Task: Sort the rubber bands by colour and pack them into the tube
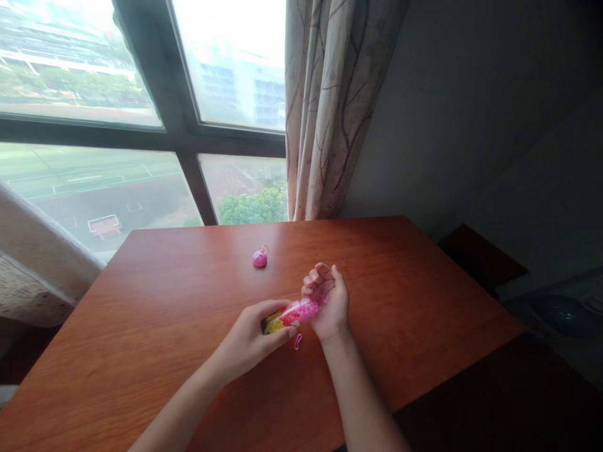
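My left hand [249, 339] is closed around a clear bottle [287, 317] of small rubber bands in yellow, red and pink. The bottle lies tilted sideways, its pink-filled end pointing at my right palm. Cupped and turned palm up, my right hand [333, 307] has its fingers half curled, with some pink rubber bands [323, 298] in the palm. Below the bottle, one pink rubber band [298, 341] lies on the table. Farther back stands a pink rounded cap [260, 257] with a small loop on top.
The brown wooden table [164, 351] spreads under both hands, its right edge running diagonally. Behind it are a dark-framed window [188, 141] and a patterned curtain [325, 113]. A dark wall [452, 107] is at the right.
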Demonstrator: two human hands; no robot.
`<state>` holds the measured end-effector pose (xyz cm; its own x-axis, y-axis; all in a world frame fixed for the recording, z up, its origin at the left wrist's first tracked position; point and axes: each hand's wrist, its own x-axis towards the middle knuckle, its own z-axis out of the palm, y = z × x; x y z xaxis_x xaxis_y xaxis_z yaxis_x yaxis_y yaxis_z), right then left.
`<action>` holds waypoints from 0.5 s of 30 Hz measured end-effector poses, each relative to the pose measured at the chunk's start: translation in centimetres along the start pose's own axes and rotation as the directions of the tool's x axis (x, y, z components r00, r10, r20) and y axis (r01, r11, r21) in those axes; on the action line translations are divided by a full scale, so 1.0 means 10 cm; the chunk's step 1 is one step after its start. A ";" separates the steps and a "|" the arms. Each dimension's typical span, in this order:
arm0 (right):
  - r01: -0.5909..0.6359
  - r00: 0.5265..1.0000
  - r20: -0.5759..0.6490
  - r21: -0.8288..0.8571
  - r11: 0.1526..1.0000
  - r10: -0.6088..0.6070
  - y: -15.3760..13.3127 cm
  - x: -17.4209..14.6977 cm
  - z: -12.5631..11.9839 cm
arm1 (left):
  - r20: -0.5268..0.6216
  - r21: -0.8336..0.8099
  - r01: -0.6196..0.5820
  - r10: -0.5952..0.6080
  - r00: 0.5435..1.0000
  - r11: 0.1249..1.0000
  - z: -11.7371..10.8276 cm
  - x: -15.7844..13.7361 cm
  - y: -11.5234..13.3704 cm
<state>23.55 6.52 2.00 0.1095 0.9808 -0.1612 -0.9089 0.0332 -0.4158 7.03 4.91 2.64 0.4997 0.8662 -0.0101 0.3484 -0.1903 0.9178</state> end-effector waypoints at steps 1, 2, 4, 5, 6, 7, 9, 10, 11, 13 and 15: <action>0.006 1.000 0.006 -0.008 1.000 -0.006 0.00 0.00 0.00 | 0.007 0.012 -0.003 0.003 1.000 1.000 -0.01 0.00 0.00; 0.010 1.000 0.014 -0.024 1.000 -0.010 0.00 0.00 0.00 | 0.012 0.024 -0.008 0.008 1.000 1.000 -0.01 0.00 0.00; 0.024 0.999 0.037 -0.071 0.997 -0.021 0.03 -0.01 0.00 | 0.016 0.049 -0.024 0.023 1.000 0.998 -0.02 0.00 0.00; 0.036 0.998 0.052 -0.098 0.995 -0.031 0.04 -0.02 0.00 | 0.010 0.064 -0.031 0.031 0.999 0.997 -0.02 0.00 -0.01; 0.050 0.997 0.069 -0.124 0.991 -0.042 0.06 -0.02 0.01 | 0.001 0.078 -0.038 0.038 0.999 0.996 -0.02 -0.01 -0.01; 0.065 0.995 0.085 -0.149 0.987 -0.052 0.08 -0.03 0.02 | -0.009 0.089 -0.044 0.045 0.999 0.995 -0.01 -0.01 -0.02; 0.094 0.991 0.110 -0.197 0.976 -0.073 0.11 -0.06 0.03 | -0.028 0.101 -0.060 0.063 0.998 0.993 0.00 -0.01 -0.03; 0.107 0.990 0.116 -0.219 0.970 -0.083 0.12 -0.07 0.04 | -0.035 0.101 -0.070 0.074 0.997 0.992 0.01 -0.01 -0.03; 0.120 0.989 0.119 -0.238 0.964 -0.093 0.13 -0.08 0.05 | -0.041 0.100 -0.081 0.086 0.995 0.992 0.02 -0.01 -0.03; 0.140 0.987 0.119 -0.258 0.956 -0.112 0.14 -0.11 0.06 | -0.062 0.096 -0.103 0.109 0.992 0.990 0.03 -0.01 -0.02; 0.147 0.986 0.118 -0.253 0.956 -0.121 0.15 -0.12 0.07 | -0.086 0.091 -0.117 0.125 0.988 0.989 0.04 -0.01 -0.02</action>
<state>21.82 5.52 2.19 0.1701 0.9854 -0.0031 -0.7512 0.1277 -0.6476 7.28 4.70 2.31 0.4694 0.8720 0.1386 0.3582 -0.3316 0.8728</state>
